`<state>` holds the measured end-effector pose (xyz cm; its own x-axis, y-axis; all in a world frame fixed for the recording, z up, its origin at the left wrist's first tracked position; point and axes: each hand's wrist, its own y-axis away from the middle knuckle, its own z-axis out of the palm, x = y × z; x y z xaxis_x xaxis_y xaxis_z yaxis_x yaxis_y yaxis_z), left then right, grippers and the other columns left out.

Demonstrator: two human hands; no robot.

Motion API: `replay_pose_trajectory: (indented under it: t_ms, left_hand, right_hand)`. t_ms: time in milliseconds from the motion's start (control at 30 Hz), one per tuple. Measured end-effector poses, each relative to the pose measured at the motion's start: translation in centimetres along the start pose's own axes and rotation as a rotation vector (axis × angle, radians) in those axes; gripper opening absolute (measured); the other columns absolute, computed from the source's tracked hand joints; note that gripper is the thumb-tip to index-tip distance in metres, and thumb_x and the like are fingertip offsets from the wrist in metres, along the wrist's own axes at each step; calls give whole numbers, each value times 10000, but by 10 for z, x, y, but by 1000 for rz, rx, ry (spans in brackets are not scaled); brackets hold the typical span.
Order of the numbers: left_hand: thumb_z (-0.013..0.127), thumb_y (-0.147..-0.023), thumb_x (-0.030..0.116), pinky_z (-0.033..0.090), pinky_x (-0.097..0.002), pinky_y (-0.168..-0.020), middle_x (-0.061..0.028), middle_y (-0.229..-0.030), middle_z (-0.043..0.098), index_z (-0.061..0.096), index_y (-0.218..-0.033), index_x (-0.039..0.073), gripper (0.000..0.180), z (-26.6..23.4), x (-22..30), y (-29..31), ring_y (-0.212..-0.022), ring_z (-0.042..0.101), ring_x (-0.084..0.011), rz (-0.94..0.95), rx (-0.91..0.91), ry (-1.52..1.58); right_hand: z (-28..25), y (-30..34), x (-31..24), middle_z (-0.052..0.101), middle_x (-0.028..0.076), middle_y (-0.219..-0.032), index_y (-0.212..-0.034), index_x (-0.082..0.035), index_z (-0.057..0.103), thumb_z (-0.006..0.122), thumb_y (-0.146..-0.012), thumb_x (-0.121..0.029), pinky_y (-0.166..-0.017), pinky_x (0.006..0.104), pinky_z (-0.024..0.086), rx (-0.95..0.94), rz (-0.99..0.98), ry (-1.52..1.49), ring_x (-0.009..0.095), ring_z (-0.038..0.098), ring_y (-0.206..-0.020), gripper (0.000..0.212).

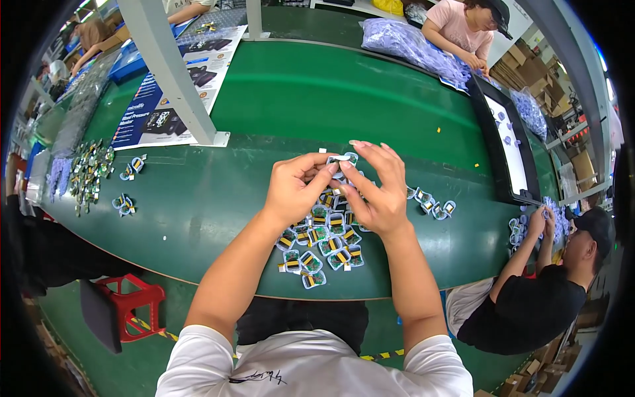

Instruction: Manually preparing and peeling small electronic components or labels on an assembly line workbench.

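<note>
grasping one unit point(351, 159) by the fingertips of left hand point(294, 182) and right hand point(382, 192), just above a pile point(322, 238). looks small, rounded and pale blue, with a curved white piece point(338, 159) on it. shows, in the pile, rounded-square shells point(315, 280) with green and striped black-and-yellow inside. spread on a smooth, glossy green table point(218, 228), with a flat-sided grey post point(173, 73), a black-rimmed tray point(492, 145) and a crinkled, shiny bag point(410, 47) farther off.

Bright light puts pale glare on the green tabletop point(198, 205); outer edges bow.
</note>
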<state>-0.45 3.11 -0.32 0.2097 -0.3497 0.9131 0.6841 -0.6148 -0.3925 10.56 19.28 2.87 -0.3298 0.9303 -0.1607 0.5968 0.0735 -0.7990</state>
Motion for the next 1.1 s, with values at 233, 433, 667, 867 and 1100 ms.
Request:
replay_pose_trajectory:
  t_ms: [233, 433, 667, 867, 1100]
  left_hand:
    - [663, -1033, 46, 612, -283, -756, -122, -1037, 771, 713, -1188, -76, 204, 1, 3, -1, -869, 741, -155, -190, 12, 102]
    - [668, -1032, 72, 589, -275, -721, -103, -959, 768, 723, -1130, -64, 177, -2, -5, -1, -817, 743, -151, -262, 36, 173]
    - [682, -1026, 113, 578, -277, -741, -108, -955, 761, 725, -1091, -62, 192, -2, -1, -4, -804, 755, -175, -354, 6, 329]
    - [699, -1017, 91, 592, -299, -791, -106, -1002, 763, 723, -1116, -46, 171, 2, 5, 0, -847, 744, -170, -390, -123, 255]
    - [655, -1035, 57, 596, -284, -824, -110, -999, 780, 732, -1219, -63, 233, -2, 12, -3, -911, 739, -142, -257, -177, -121]
  right_hand:
    - [4, 2, -5, 655, 136, -1401, -1188, -101, 769, 808, -820, -157, -1116, 571, 417, -31, 49, 38, 346, 619, -1280, 374]
    - [4, -1, -7, 644, 128, -1436, -1238, -98, 760, 764, -837, -115, -1155, 599, 370, -120, 78, 61, 371, 577, -1351, 401]
    - [5, 8, 5, 689, 112, -1341, -1166, -76, 769, 756, -878, -120, -1139, 550, 412, -20, 209, -131, 363, 623, -1278, 291]
    - [2, 9, 13, 746, 138, -1228, -904, 17, 735, 734, -890, -32, -1097, 485, 467, -20, 391, -415, 356, 639, -1266, 51]
    - [-12, 11, 29, 724, 110, -1299, -907, -22, 759, 728, -911, -62, -1163, 500, 402, -224, 438, -460, 364, 552, -1383, 51]
